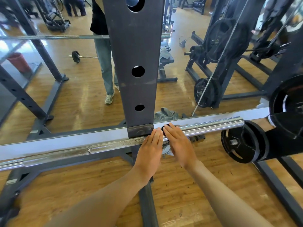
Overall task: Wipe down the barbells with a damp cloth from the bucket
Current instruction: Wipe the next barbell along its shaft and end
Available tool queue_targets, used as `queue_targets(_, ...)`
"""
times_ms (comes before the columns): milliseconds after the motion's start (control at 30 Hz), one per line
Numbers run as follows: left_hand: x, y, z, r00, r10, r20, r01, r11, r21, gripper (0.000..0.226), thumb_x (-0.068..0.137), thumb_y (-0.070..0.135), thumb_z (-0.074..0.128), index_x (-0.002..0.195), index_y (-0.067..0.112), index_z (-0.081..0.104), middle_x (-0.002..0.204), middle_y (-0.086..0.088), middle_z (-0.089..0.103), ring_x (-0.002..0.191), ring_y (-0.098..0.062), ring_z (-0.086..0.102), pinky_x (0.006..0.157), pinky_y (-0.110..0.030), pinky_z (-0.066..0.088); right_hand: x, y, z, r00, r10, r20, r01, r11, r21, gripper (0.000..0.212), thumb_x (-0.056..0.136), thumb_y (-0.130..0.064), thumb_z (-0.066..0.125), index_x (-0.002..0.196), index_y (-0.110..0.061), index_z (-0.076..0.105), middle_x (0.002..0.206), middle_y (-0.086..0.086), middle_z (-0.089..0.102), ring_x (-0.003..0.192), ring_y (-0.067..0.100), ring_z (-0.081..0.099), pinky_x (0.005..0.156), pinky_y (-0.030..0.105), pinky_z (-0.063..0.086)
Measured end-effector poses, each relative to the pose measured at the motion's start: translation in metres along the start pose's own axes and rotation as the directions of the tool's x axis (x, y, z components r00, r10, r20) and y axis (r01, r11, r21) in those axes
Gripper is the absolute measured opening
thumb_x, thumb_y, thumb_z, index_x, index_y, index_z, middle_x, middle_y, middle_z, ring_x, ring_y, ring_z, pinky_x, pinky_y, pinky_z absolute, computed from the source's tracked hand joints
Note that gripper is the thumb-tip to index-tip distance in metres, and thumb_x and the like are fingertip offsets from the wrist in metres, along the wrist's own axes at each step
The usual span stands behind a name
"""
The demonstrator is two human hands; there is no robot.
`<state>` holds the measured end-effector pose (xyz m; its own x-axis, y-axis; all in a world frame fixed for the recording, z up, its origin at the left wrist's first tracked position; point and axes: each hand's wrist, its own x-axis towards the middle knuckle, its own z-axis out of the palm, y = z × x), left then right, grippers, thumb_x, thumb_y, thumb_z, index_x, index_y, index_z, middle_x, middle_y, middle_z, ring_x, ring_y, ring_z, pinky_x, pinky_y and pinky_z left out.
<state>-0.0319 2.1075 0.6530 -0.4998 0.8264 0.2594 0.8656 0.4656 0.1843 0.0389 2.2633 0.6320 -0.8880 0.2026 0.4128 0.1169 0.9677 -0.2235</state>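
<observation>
The barbell (101, 149) lies horizontally across the rack, its long axis running from the lower left edge of the view up toward the right, where the chrome sleeve (213, 126) ends just short of a black weight plate (244, 142). The shaft to the left of the hands shows knurling and dark speckling; its far left end is cut off by the frame.

Both hands rest on the bar at the junction of shaft and sleeve, directly below the dark rack upright (137, 66). The left hand (151, 145) lies flat over the shaft, fingers straight and together, palm down. The right hand (177, 141) lies just beside it, fingers likewise extended over the sleeve. Neither hand is clenched; both are released, pressing rather than gripping.

Beneath and between the hands a pale cloth (167, 151) shows only partly; most of it is hidden, and the hands' contact with it cannot be confirmed. A small dark object at the right fingertips is too obscured to identify.

Beyond the hands, a mirror reflects a standing person's legs.
</observation>
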Motion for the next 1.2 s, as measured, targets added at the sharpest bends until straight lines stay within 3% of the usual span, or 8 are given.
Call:
queue_targets(133, -0.002, 0.0, 0.001, 1.0, 0.0, -0.012, 0.0, 1.0, 0.021, 0.085, 0.092, 0.004, 0.066, 0.161, 0.003, 0.016, 0.169, -0.015, 0.014, 0.157, -0.027, 0.013, 0.121, -0.035, 0.005, 0.005, 0.003, -0.006, 0.976, 0.196, -0.095, -0.2, 0.979, -0.032, 0.056, 0.085, 0.006, 0.072, 0.139, -0.002, 0.058, 0.142, 0.012, 0.059, 0.14, 0.033, 0.047, 0.118, 0.041, 0.029)
queue_targets(267, -0.002, 0.002, 0.004, 1.0, -0.011, -0.004, 0.011, 1.0, 0.005, 0.086, 0.09, 0.004, 0.068, 0.161, 0.002, 0.019, 0.168, -0.015, 0.019, 0.156, -0.027, 0.017, 0.123, -0.035, 0.012, 0.003, -0.002, -0.002, 0.999, 0.027, 0.033, -0.029, 0.997, 0.072, 0.053, 0.096, -0.007, 0.061, 0.148, -0.008, 0.05, 0.152, 0.005, 0.05, 0.148, 0.026, 0.035, 0.124, 0.042, 0.026)
queue_targets(433, -0.001, 0.001, 0.002, 1.0, 0.003, 0.011, -0.004, 0.999, 0.038, 0.085, 0.094, 0.004, 0.063, 0.161, 0.002, 0.012, 0.169, -0.015, 0.012, 0.157, -0.028, 0.011, 0.124, -0.036, 0.009, 0.003, 0.012, -0.012, 0.976, -0.07, 0.205, 0.074, 0.997, -0.009, 0.083, 0.088, -0.033, 0.071, 0.158, -0.017, 0.031, 0.163, -0.003, 0.031, 0.156, 0.019, 0.014, 0.127, 0.037, 0.013)
queue_targets(733, -0.002, -0.002, 0.001, 1.0, 0.015, 0.015, -0.015, 0.999, 0.047, 0.084, 0.095, 0.007, 0.063, 0.162, 0.004, 0.012, 0.17, -0.014, 0.011, 0.157, -0.027, 0.011, 0.122, -0.036, 0.004, 0.011, 0.027, -0.025, 0.949, -0.13, 0.287, 0.103, 0.989, 0.105, 0.074, 0.094, 0.008, 0.057, 0.159, -0.016, 0.029, 0.166, -0.003, 0.025, 0.156, 0.016, 0.006, 0.127, 0.035, 0.008)
queue_targets(933, -0.001, 0.001, 0.002, 1.0, -0.022, 0.022, 0.019, 0.995, 0.094, 0.094, 0.073, 0.01, 0.087, 0.154, 0.002, 0.04, 0.161, -0.015, 0.037, 0.15, -0.028, 0.035, 0.118, -0.038, 0.023, 0.011, 0.006, -0.016, 0.996, -0.034, 0.08, 0.041, 0.996, -0.082, 0.085, 0.076, 0.022, 0.068, 0.152, -0.004, 0.039, 0.158, 0.011, 0.039, 0.15, 0.028, 0.025, 0.122, 0.04, 0.016)
queue_targets(1067, 0.001, 0.0, 0.001, 1.0, -0.021, 0.006, 0.02, 0.996, 0.09, 0.094, 0.071, 0.011, 0.088, 0.153, 0.002, 0.042, 0.158, -0.014, 0.041, 0.148, -0.027, 0.039, 0.118, -0.037, 0.026, -0.004, -0.007, -0.005, 0.991, -0.129, 0.033, 0.133, 0.979, -0.152, 0.073, 0.082, 0.011, 0.054, 0.152, -0.005, 0.041, 0.156, 0.012, 0.043, 0.149, 0.028, 0.034, 0.124, 0.042, 0.023)
queue_targets(1133, 0.001, 0.0, -0.001, 0.999, -0.023, 0.026, 0.02, 0.994, 0.109, 0.092, 0.075, 0.011, 0.085, 0.154, 0.001, 0.039, 0.161, -0.015, 0.038, 0.15, -0.028, 0.035, 0.119, -0.037, 0.023, -0.004, 0.006, -0.008, 0.997, -0.06, 0.053, 0.07, 0.974, -0.213, 0.077, 0.082, 0.009, 0.063, 0.153, -0.007, 0.039, 0.155, 0.009, 0.044, 0.148, 0.028, 0.036, 0.124, 0.045, 0.024)
queue_targets(1200, 0.0, 0.0, -0.002, 0.999, -0.021, 0.048, 0.014, 0.991, 0.135, 0.09, 0.078, 0.011, 0.082, 0.155, 0.001, 0.036, 0.162, -0.016, 0.034, 0.151, -0.028, 0.031, 0.12, -0.038, 0.02, 0.001, 0.01, -0.01, 0.986, 0.161, 0.04, -0.145, 0.955, -0.26, 0.086, 0.075, 0.005, 0.079, 0.151, -0.007, 0.041, 0.15, 0.01, 0.048, 0.144, 0.03, 0.04, 0.123, 0.048, 0.026)
